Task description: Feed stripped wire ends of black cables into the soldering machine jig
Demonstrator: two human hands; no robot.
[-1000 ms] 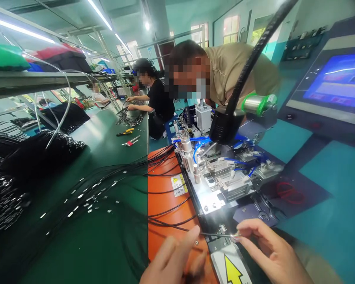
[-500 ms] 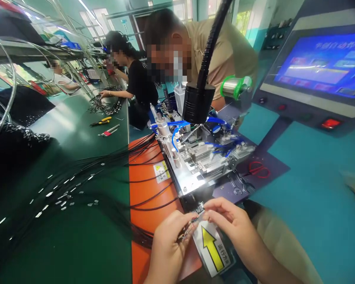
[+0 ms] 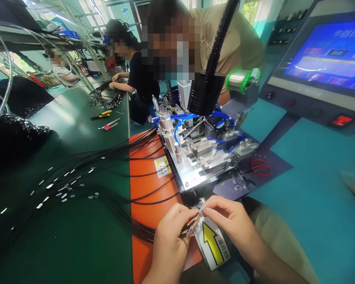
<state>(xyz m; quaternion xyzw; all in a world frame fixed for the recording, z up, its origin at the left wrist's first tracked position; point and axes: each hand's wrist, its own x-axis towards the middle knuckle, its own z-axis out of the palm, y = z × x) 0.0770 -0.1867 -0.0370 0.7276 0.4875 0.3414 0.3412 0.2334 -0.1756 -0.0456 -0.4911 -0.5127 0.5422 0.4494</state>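
Observation:
My left hand (image 3: pixel 173 232) is closed around a bundle of black cables (image 3: pixel 143 232), whose stripped ends show thin coloured wires (image 3: pixel 191 228). Thumb and forefinger of my right hand (image 3: pixel 229 219) pinch at the tips of those wires, close to my left fingertips; the exact piece between them is too small to make out. Both hands are over a white plate with a yellow arrow (image 3: pixel 213 244), at the near end of a metal machine (image 3: pixel 195 163). More black cables (image 3: pixel 154 181) run from the machine's left side across an orange board (image 3: pixel 148 167).
A green table (image 3: pixel 91 228) carries cables with shiny ends, pliers (image 3: pixel 102 114) and hex keys (image 3: pixel 109 125). Wrenches (image 3: pixel 244 182) and red-handled scissors (image 3: pixel 260 167) lie right of the machine. A black lamp (image 3: pixel 205 94), solder spool (image 3: pixel 241 81) and screen (image 3: pixel 331 55) stand above. Co-workers are beyond.
The coloured wires show more clearly between my hands, which stay nearly in place. The view has shifted slightly. The dark-shirted co-worker's hands have drawn closer together.

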